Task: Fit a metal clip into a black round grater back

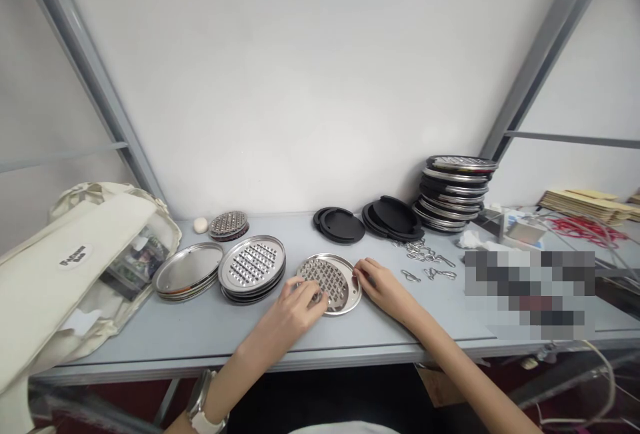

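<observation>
A round perforated steel plate [333, 277] lies flat on the grey table in front of me. My left hand [295, 307] rests on its near left rim, fingers curled over the edge and gripping it. My right hand [383, 286] pinches the plate's right rim with bent fingers. Left of the plate sits a stack of similar perforated plates [251, 266], and further left a stack of plain steel dishes [187, 270]. A scatter of small metal clips [425, 261] lies just right of my right hand.
Two piles of black round lids [340, 224] [393, 216] stand at the back, with a tall stack of rimmed discs [455, 191] beside them. A cream cloth bag [75, 267] fills the left end. Red cords [585, 229] and cardboard lie at the far right.
</observation>
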